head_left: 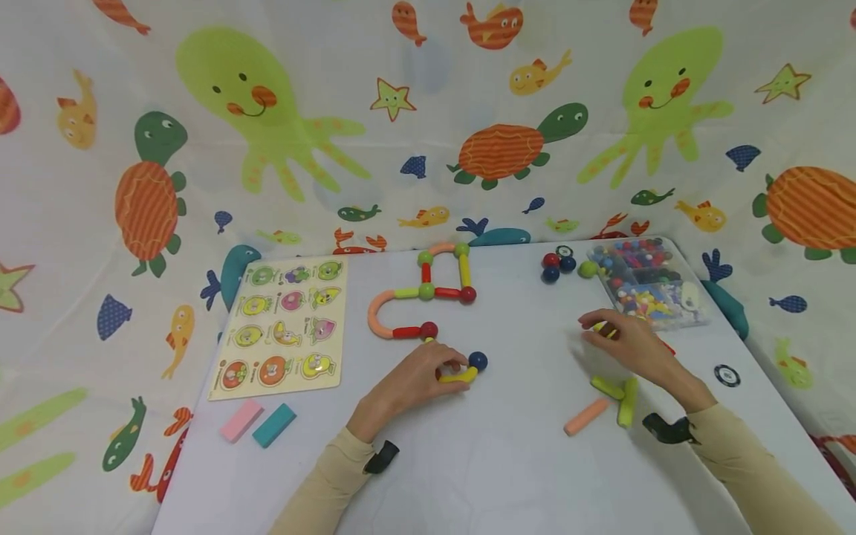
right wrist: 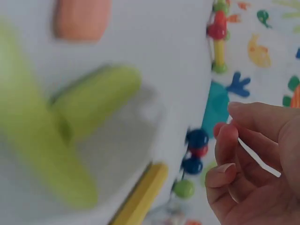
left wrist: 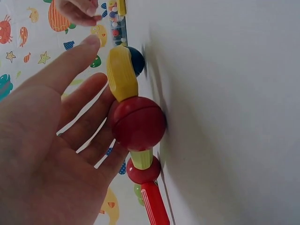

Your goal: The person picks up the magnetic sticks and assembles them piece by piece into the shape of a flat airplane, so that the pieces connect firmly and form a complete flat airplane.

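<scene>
My left hand (head_left: 421, 371) is at the near end of a chain of magnetic sticks and balls. In the left wrist view its thumb stands apart from a curved yellow stick (left wrist: 123, 75), while the other fingers extend behind it. That stick joins a red ball (left wrist: 139, 123) and a blue ball (head_left: 478, 361); a short yellow-green stick (left wrist: 142, 159) links to another red ball (head_left: 429, 329). Over the table's right side my right hand (head_left: 631, 343) hovers with loosely bent fingers and nothing between them. Below it lies a yellow stick (right wrist: 143, 194).
Green sticks (head_left: 627, 401) and a peach stick (head_left: 585, 417) lie right of centre. A compartment box (head_left: 682, 316) of beads stands at the back right, beside loose balls (head_left: 550, 274). On the left are a fruit puzzle board (head_left: 277, 386), a pink block (head_left: 242, 420) and a teal block (head_left: 274, 425).
</scene>
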`<state>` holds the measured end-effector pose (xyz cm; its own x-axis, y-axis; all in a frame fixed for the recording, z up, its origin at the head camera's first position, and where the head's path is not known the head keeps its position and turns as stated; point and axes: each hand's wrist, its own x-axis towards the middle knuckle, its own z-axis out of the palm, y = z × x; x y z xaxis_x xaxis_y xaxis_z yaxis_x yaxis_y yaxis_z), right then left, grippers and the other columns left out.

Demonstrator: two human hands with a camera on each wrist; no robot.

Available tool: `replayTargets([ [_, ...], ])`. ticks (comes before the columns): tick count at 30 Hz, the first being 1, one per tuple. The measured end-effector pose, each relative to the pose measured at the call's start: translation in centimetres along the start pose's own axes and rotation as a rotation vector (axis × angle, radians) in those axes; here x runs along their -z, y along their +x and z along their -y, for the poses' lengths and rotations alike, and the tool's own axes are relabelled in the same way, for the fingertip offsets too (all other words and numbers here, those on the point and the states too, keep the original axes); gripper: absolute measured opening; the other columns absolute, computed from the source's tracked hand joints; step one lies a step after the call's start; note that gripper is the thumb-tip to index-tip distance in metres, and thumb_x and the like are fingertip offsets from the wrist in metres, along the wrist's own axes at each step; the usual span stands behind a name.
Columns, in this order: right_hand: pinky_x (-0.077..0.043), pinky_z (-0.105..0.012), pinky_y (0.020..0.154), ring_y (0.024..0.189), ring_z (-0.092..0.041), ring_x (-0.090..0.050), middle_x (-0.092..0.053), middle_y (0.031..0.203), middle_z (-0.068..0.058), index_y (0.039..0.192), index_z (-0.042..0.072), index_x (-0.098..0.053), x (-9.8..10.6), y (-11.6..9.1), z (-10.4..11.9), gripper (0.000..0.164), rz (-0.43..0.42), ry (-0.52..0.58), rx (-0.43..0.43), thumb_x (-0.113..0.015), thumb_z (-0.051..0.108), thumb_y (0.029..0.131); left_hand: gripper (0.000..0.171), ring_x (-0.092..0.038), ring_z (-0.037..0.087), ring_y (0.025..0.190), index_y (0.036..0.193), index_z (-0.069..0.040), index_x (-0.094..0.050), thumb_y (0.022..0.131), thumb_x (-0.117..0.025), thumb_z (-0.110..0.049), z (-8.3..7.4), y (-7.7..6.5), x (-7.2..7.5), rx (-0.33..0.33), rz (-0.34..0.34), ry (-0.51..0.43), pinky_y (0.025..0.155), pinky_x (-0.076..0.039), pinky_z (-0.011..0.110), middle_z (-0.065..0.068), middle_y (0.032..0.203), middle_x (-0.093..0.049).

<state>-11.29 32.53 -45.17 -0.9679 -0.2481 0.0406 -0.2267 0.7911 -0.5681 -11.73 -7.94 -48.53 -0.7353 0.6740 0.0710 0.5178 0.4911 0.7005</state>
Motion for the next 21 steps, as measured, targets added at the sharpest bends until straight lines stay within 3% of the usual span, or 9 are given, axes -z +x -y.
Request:
replayTargets([
  [5,-0.051,-0.019,0.069,0.085,-0.012,-0.061,-0.073,0.111,-0.008,0.119,0.008,-0.071,1.9,-3.0,-2.3,0.026,-0.017,-0.096,-0.055,-0.073,0.015,0.094,0.038,-0.062,0.016,0.099,0.120,-0.015,-0.072,0.087,-0.082,-0.030,0.0,0.0,0.0,-0.014,-0.008,0.001,0.086,-0.053,0.026,-0.002,0.106,-0.070],
  [9,-0.050,-0.019,0.068,0.084,-0.011,-0.058,-0.071,0.107,-0.009,0.119,0.007,-0.070,2.2,-5.2,-3.1,0.028,0.029,-0.101,-0.072,-0.074,0.011,0.092,0.038,-0.063,0.016,0.099,0.120,-0.014,-0.072,0.086,-0.082,-0.029,0.0,0.0,-0.1,-0.028,-0.016,0.006,0.086,-0.054,0.028,-0.001,0.105,-0.071],
  [17,-0.045,-0.022,0.061,0.078,-0.007,-0.052,-0.068,0.102,0.000,0.120,0.011,-0.070,0.2,-7.0,-2.8,0.042,0.104,0.014,-0.154,-0.077,0.040,0.089,0.038,-0.063,0.015,0.097,0.119,-0.013,-0.072,0.086,-0.083,-0.029,0.2,0.1,-0.1,-0.042,-0.024,0.006,0.084,-0.053,0.025,-0.001,0.105,-0.072],
  [21,-0.044,-0.021,0.059,0.072,-0.006,-0.052,-0.068,0.096,0.004,0.115,0.013,-0.072,-0.9,-7.1,-2.3,0.040,0.103,0.003,-0.131,-0.081,0.040,0.086,0.039,-0.063,0.015,0.097,0.119,-0.013,-0.072,0.086,-0.083,-0.030,0.2,0.2,-0.2,-0.049,-0.020,0.002,0.084,-0.054,0.026,-0.001,0.105,-0.072],
])
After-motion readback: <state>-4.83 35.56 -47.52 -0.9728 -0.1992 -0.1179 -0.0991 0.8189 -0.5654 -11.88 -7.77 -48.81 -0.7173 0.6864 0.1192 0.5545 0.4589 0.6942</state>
